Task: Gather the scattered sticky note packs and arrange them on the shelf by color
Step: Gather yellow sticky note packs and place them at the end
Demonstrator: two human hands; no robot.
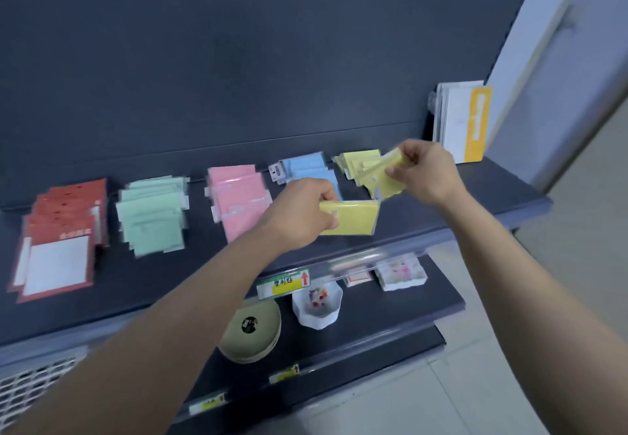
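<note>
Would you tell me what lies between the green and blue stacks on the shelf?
The pink stack of sticky note packs lies there, shown in the head view.

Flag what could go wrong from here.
The right hand pinches fanned yellow packs; one could slip out.
The yellow pile sits close to the blue pile; adding packs might knock them together.
The left hand holds its yellow pack near the shelf edge; dropped, it may fall.

The near yellow pack (351, 220) in my left hand (302, 213) is paper under a clear, glossy plastic sleeve, and the far yellow pack (396, 183) in my right hand (424, 171) looks the same. The shelf (441, 212) and its back panel (238, 77) are dark, smooth and matt. The price rail (339, 266) on the near edge is shiny clear plastic.
</note>
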